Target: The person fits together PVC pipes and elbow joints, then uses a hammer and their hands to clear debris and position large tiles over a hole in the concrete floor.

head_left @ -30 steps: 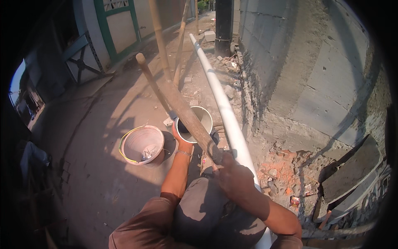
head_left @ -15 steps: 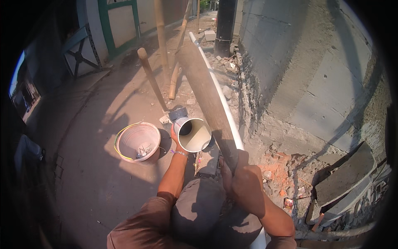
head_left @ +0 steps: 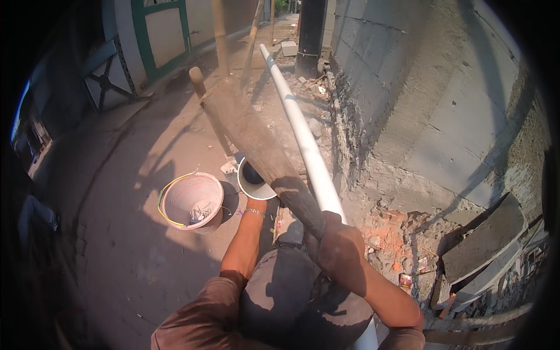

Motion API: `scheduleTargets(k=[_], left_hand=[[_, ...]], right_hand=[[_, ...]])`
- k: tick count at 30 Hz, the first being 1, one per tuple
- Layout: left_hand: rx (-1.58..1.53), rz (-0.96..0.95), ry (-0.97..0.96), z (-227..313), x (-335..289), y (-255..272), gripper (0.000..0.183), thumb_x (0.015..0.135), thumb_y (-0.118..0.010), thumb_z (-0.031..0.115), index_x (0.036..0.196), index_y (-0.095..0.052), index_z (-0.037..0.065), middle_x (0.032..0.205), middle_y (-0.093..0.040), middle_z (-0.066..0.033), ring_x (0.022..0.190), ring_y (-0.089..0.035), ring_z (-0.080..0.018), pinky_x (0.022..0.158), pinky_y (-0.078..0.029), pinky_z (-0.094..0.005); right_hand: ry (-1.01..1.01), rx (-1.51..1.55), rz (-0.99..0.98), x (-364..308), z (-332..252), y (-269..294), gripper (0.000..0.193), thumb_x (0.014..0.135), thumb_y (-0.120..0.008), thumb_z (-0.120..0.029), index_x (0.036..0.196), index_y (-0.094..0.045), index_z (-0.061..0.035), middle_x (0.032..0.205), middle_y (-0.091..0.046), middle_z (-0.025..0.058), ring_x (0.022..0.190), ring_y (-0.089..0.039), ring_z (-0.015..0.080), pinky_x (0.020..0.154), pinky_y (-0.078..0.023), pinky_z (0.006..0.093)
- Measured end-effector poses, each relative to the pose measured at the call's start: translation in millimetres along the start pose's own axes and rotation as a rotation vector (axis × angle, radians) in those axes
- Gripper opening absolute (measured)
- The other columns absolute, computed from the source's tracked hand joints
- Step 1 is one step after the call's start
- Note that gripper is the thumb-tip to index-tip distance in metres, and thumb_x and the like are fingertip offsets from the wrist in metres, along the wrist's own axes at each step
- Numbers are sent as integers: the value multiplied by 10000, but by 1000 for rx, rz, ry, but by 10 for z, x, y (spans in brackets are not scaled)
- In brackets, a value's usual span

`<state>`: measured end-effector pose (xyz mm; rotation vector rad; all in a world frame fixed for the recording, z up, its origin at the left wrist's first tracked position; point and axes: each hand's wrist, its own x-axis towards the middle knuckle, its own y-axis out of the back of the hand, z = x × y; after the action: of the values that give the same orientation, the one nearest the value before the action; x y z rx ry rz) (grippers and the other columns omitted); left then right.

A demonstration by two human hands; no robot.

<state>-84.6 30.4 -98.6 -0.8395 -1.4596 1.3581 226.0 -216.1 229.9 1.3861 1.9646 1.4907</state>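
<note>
Wooden plank [head_left: 256, 143] sits clamped in the right hand [head_left: 339, 244], left hand [head_left: 255, 205] at white fitting [head_left: 263, 192], grip hidden, work seemingly midway

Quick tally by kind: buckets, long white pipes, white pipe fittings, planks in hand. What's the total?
Round pink bucket with yellow handle: 1
Long round white pipe: 1
Hollow round white pipe fitting: 1
Brown wooden plank in right hand: 1
Total: 4
</note>
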Motion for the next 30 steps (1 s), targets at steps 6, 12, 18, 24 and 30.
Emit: scheduleTargets(k=[6, 12, 18, 24, 30], left_hand=[[89, 1, 102, -294, -307, -304, 633, 975, -393, 554, 1233, -654, 39, 1176, -693, -197, 1046, -671, -398, 970, -531, -551], [-360, 81, 353, -325, -1068, -1613, 507, 981, -619, 370, 1340, -544, 19, 1315, -553, -239, 1274, -529, -422, 1044, -513, -544], [-326, -9, 433, -361, -1081, -1740, 792, 952, -610, 576, 1455, -394, 3, 1427, -473, -259, 1257, -561, -400, 986, -545, -573], [139, 77, 244, -496, -758, -1559, 845, 951, -467, 677, 1390, -459, -44, 1303, -558, -273, 1180, -605, -407, 954, -543, -576], [457, 95, 193, -610, -797, -1731, 609, 949, -558, 504, 1264, -566, -16, 1110, -668, -196, 1002, -680, -378, 959, -549, -520]], right_hand=[[54, 79, 98, -39, 551, -52, 357, 965, -645, -256, 1130, -482, 14, 705, -662, 245, 627, -677, 435, 544, -532, 497], [-354, 536, 47, -166, 1283, -214, 357, 1029, -598, -317, 1093, -497, 19, 642, -612, 150, 535, -657, 294, 493, -502, 392], [-495, 547, -371, -594, 1843, -1505, 504, 1038, -539, -437, 1198, -570, 41, 859, -654, 156, 794, -657, 242, 709, -514, 419], [-246, 533, -391, -1025, 2103, -2722, 432, 1055, -502, -402, 1180, -557, 8, 1047, -672, 192, 1002, -667, 308, 877, -506, 448], [-460, 795, -312, -998, 2442, -2762, 548, 1060, -454, -480, 1334, -512, -9, 1238, -620, 196, 1119, -637, 334, 957, -496, 467]])
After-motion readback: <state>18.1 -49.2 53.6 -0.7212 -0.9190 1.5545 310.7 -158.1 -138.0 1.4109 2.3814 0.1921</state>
